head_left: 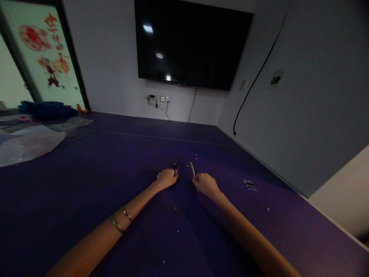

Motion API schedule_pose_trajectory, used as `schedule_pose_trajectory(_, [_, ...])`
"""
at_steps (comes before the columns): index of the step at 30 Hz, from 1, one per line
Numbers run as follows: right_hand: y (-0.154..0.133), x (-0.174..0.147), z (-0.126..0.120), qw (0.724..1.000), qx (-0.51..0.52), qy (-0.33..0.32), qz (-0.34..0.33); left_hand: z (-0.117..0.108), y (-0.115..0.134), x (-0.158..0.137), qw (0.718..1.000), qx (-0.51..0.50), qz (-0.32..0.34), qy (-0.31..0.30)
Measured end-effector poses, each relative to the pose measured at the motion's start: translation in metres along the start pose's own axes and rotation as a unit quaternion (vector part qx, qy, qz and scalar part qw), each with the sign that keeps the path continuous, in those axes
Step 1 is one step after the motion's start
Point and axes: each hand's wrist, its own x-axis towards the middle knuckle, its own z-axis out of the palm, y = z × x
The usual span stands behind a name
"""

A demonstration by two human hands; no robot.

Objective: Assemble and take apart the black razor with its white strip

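Note:
In the head view, my left hand (167, 178) is closed around a small black and silver object (175, 167), whose kind I cannot make out. My right hand (205, 183) grips a thin, pale, slightly bent strip (192, 168), its far end sticking out past the fingers. A short gap separates the two hands, both low over the purple surface (138, 215). Tiny white bits (196, 156) are scattered around them. To the right of my right hand lies a small clear packet (250, 185) with dark pieces in it.
Clear plastic sheeting (31, 143) and a dark blue cloth bundle (47, 109) lie at the far left, near a small orange object (82, 109). A black cable (256, 82) hangs down the right wall. The television (193, 42) is mounted above sockets (163, 99).

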Motion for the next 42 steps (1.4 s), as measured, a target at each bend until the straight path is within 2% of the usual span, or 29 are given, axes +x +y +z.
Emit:
schedule_pose_trajectory(4, [-0.024,0.01,0.005,1.0,-0.004,0.011,-0.003,0.001,-0.001,0.0,1.0,-0.003,-0.004,0.001])
schedule_pose_trajectory(9, [-0.033,0.019,0.012,1.0,0.001,-0.009,0.019,0.003,-0.002,0.001,1.0,0.001,-0.005,0.013])
schedule_pose_trajectory(17, [-0.03,0.019,0.019,1.0,-0.007,-0.002,-0.001,0.003,-0.004,0.003,0.999,-0.023,-0.001,0.038])
schedule_pose_trajectory(22, [-0.014,0.02,0.01,1.0,0.002,0.013,-0.001,-0.003,-0.006,0.001,0.995,-0.057,-0.001,0.085])
schedule_pose_trajectory(25, [0.019,0.022,-0.002,0.998,0.053,0.008,-0.034,-0.004,-0.008,0.0,0.992,-0.068,-0.005,0.109])
schedule_pose_trajectory(28, [0.068,0.024,-0.015,0.985,0.109,0.016,-0.13,0.0,-0.013,0.002,0.986,-0.107,0.01,0.131])
schedule_pose_trajectory(32, [0.14,0.018,-0.034,0.984,0.111,0.01,-0.141,0.008,-0.019,0.008,0.972,-0.175,0.02,0.156])
schedule_pose_trajectory(38, [0.227,-0.001,-0.054,0.999,0.029,-0.045,0.002,0.01,-0.022,0.01,0.962,-0.224,0.03,0.155])
schedule_pose_trajectory(42, [0.263,-0.01,-0.05,0.993,0.038,-0.092,0.062,0.009,-0.022,0.01,0.958,-0.237,0.033,0.159])
